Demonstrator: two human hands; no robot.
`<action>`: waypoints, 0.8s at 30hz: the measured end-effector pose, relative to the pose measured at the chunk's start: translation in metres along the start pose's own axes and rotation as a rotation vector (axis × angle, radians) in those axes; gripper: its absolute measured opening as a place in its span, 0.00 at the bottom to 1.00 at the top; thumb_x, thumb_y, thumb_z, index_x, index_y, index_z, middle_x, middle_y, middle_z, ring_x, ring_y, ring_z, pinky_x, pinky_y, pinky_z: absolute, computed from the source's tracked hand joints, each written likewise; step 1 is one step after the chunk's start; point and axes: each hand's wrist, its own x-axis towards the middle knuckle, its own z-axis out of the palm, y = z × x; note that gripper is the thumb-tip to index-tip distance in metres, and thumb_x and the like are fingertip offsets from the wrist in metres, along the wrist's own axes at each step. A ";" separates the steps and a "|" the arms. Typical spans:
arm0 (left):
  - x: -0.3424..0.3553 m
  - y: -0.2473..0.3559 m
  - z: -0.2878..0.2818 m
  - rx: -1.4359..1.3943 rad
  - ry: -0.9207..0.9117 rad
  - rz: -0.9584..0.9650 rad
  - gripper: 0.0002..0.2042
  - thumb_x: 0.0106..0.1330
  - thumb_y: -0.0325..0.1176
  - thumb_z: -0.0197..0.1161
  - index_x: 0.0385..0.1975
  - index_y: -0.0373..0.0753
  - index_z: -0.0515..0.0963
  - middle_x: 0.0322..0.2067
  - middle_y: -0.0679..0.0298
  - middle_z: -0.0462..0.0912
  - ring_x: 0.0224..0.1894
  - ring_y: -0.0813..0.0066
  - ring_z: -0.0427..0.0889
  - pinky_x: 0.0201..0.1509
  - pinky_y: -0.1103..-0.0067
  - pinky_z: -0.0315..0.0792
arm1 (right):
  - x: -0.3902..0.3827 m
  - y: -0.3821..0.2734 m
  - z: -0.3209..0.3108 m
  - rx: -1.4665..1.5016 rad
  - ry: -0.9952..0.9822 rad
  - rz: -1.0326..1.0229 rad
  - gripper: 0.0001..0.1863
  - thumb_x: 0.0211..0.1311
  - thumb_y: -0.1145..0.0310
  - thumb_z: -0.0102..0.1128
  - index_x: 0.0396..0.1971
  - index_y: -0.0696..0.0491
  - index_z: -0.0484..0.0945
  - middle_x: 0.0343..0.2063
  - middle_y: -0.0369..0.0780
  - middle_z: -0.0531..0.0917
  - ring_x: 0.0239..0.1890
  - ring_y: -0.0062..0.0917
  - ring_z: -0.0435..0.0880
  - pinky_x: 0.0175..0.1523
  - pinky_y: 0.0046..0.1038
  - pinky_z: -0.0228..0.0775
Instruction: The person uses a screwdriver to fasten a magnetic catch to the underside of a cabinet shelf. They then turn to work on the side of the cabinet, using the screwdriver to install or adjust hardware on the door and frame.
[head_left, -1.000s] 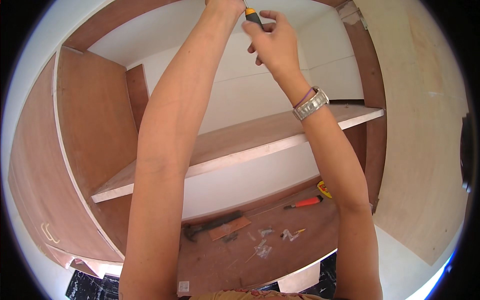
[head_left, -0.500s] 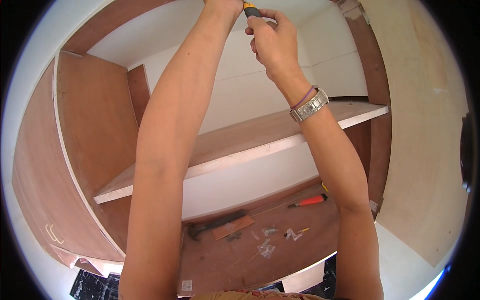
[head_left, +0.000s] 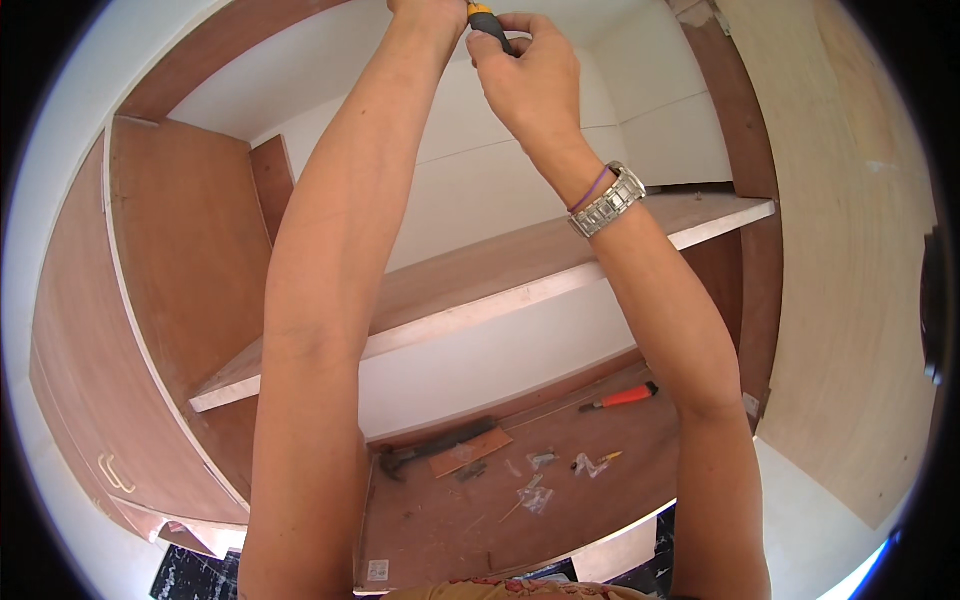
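Pinching the black-and-yellow tool handle [head_left: 490, 30] between thumb and fingers, the right hand [head_left: 528, 75] is raised above the wooden shelf [head_left: 480, 265]. Also above the shelf, the left hand [head_left: 432, 10] is cut off by the view's upper edge; its grip cannot be told. Below the shelf lie a red-handled tool [head_left: 628, 395], a hammer [head_left: 445, 443] and clear plastic scraps [head_left: 536, 498]. Right of the shelf stands a pale panel [head_left: 850, 270].

Silver-toned metal watch [head_left: 605, 208] on the right wrist [head_left: 577, 172], bracelet [head_left: 588, 220] of shiny, rectangular links, thin purple band [head_left: 592, 191] just beside it, left forearm [head_left: 345, 215] and right forearm [head_left: 655, 280] bare past the elbow, yellowish-tan garment [head_left: 490, 592] with reddish pattern, only a strip visible at the lower edge
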 end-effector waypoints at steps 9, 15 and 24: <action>-0.004 0.003 -0.001 -0.014 -0.092 -0.023 0.06 0.73 0.26 0.60 0.38 0.28 0.77 0.37 0.52 0.84 0.40 0.60 0.87 0.49 0.72 0.89 | 0.004 0.004 -0.001 -0.021 -0.047 0.018 0.19 0.66 0.65 0.59 0.48 0.66 0.76 0.25 0.43 0.85 0.23 0.23 0.83 0.21 0.28 0.70; -0.007 0.002 0.000 0.015 -0.054 0.014 0.05 0.74 0.26 0.58 0.41 0.31 0.77 0.40 0.53 0.84 0.42 0.61 0.86 0.53 0.72 0.87 | 0.008 -0.001 -0.001 0.166 -0.071 0.185 0.19 0.65 0.66 0.59 0.46 0.68 0.76 0.24 0.46 0.85 0.21 0.26 0.83 0.20 0.29 0.71; -0.009 -0.001 -0.001 0.066 -0.068 0.015 0.06 0.76 0.27 0.57 0.43 0.31 0.77 0.41 0.54 0.84 0.41 0.62 0.86 0.53 0.70 0.86 | 0.002 0.003 0.003 -0.325 0.003 -0.231 0.18 0.65 0.68 0.59 0.45 0.69 0.75 0.24 0.52 0.84 0.22 0.38 0.84 0.30 0.39 0.77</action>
